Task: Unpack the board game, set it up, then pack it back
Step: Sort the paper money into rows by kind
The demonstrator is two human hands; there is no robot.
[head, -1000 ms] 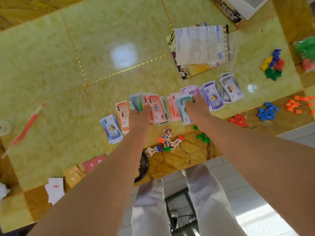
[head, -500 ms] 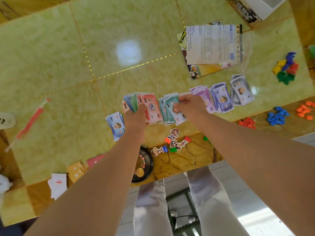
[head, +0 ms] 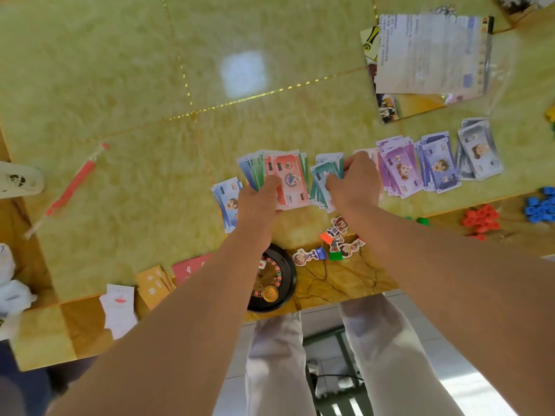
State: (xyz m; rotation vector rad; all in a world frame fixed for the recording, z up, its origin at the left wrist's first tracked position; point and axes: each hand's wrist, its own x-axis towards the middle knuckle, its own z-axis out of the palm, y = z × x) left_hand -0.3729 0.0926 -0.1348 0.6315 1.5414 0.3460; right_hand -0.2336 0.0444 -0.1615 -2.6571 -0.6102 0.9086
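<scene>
The person stands over the yellow marble-look table (head: 120,85) with both bare arms stretched out over its near edge. The left hand (head: 258,202) grips a fanned bundle of play money (head: 285,178), thumb pressed on top; a red 200 note faces up, with green and blue notes spread behind it toward ten o'clock. The right hand (head: 354,181), just beside it at three o'clock, has its fingers curled round a smaller stack of teal 500 notes (head: 326,178), which nearly touches the red note's edge.

At nine o'clock from the left hand a pile of pale blue notes (head: 223,202) lies flat on the table, partly under the wrist. At three o'clock from the right hand three more piles sit in a row: purple notes (head: 396,169), violet-blue notes (head: 438,166) and grey notes (head: 479,151), each overlapping the next.

At six o'clock from the hands, between the forearms, lie the cardboard character standees (head: 339,238), and a black roulette wheel (head: 276,283) sits at the table's edge. Orange cards (head: 153,283) and white cards (head: 118,307) lie at seven o'clock. Red tokens (head: 480,220) and blue tokens (head: 540,205) are heaped at four o'clock. The rule sheet (head: 429,52), in clear plastic, lies far off at one o'clock.
</scene>
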